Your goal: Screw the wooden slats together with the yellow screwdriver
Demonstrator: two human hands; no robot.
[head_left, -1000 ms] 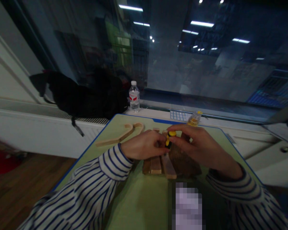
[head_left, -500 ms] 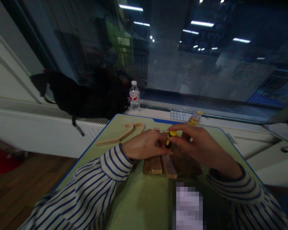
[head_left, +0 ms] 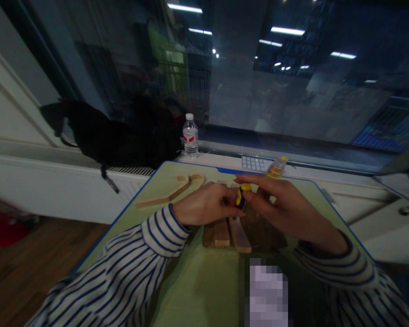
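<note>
My left hand (head_left: 206, 204) pinches a small yellow and black tool (head_left: 240, 199), stubby and held nearly upright, slightly tilted; its lower end is hidden, so its exact kind does not show. My right hand (head_left: 276, 195) is beside it: the thumb is at the yellow top, while the forefinger stretches out above, apart from it. Below the hands, two light wooden strips (head_left: 240, 238) lie side by side on a dark brown board (head_left: 266, 234). The strips' middle parts are covered by my left hand.
A hook-shaped wooden piece (head_left: 172, 195) lies at the left of the pale green table (head_left: 191, 281). A clear container with yellow contents (head_left: 276, 168) stands at the back edge. On the sill are a water bottle (head_left: 190, 138) and a black bag (head_left: 122, 141).
My right forefinger has lifted off the yellow top and straightened. The tool leans slightly more to the right. My left hand stays nearly where it was.
</note>
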